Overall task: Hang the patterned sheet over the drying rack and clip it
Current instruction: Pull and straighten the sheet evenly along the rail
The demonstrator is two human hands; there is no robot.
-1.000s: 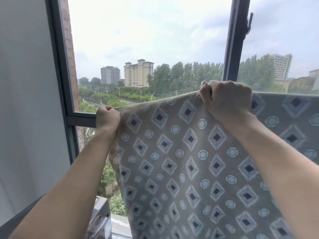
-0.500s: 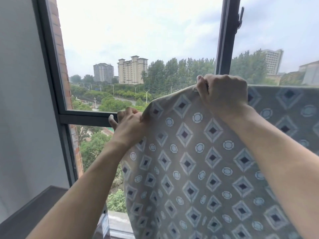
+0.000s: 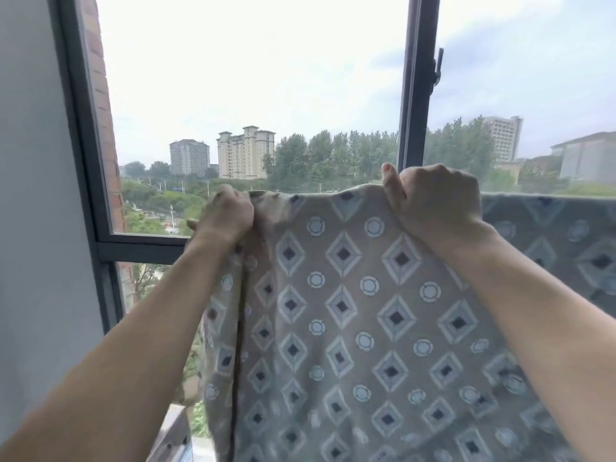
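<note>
Patterned sheet (image 3: 350, 311) held up before the window frame (image 3: 413, 95), top edge clenched in both grips: left hand (image 3: 226, 215) bunching the corner, right hand (image 3: 433, 198) fisted further along. Likely trouble: a slackened grip, or bunched cloth at the left, and a slide or a crooked hang. Drying rack hidden behind the fabric; no clips visible; left edge blurred, lower hem cut off.

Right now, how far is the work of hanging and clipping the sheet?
Done: the patterned sheet is lifted, and its top edge runs level at the right, though no rack bar shows. In hand: the left hand and right hand both grip its top edge. Left: clipping; no clip is visible.
</note>
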